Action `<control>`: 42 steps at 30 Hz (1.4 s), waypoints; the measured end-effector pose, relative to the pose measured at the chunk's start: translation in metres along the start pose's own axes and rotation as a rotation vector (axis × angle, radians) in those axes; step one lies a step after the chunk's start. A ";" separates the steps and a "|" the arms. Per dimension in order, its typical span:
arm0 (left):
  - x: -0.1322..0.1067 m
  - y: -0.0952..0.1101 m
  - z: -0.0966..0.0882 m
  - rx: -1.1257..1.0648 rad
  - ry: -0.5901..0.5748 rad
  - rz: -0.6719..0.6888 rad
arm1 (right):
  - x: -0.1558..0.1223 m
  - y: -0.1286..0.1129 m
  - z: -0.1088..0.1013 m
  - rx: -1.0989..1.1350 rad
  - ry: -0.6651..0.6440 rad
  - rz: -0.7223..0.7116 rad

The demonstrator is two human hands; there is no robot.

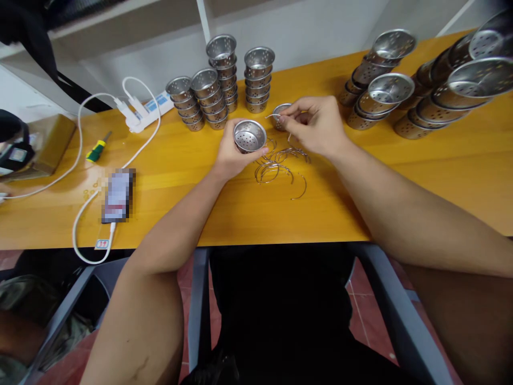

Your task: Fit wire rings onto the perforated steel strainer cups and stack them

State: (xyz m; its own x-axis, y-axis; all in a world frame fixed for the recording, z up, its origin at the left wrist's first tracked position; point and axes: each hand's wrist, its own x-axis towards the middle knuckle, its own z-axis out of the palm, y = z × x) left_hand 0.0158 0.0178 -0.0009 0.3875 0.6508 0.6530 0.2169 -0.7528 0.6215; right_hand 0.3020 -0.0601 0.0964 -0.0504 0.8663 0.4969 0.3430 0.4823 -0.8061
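Note:
My left hand (230,155) is closed round a small perforated metal cup (249,136), held just above the yellow table (180,160). My right hand (315,125) pinches a thin curved wire handle (273,115) between thumb and fingers, next to a second perforated cup (279,114) standing on the table behind it. A loose pile of wire handles (280,166) lies on the table under and in front of both hands.
Stacks of perforated cups (222,80) stand at the back centre, and leaning stacks (401,85) fill the back right. A white power strip (146,109), white cable (80,214), screwdriver (97,148) and phone (118,195) lie at the left. The table's front edge is near my lap.

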 end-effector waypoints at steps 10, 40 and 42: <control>0.002 -0.010 0.010 -0.147 -0.089 0.042 | -0.003 -0.003 0.002 -0.068 0.064 -0.008; 0.006 0.012 0.008 -0.069 -0.049 0.006 | -0.006 0.008 0.008 -0.160 -0.025 0.045; 0.005 0.009 0.010 -0.083 -0.042 0.009 | -0.007 0.007 0.008 -0.127 -0.008 0.059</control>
State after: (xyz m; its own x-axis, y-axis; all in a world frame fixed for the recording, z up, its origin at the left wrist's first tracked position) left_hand 0.0288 0.0132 0.0030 0.4265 0.6383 0.6409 0.1393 -0.7464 0.6507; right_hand 0.2970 -0.0616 0.0849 -0.0343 0.8941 0.4466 0.4619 0.4104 -0.7862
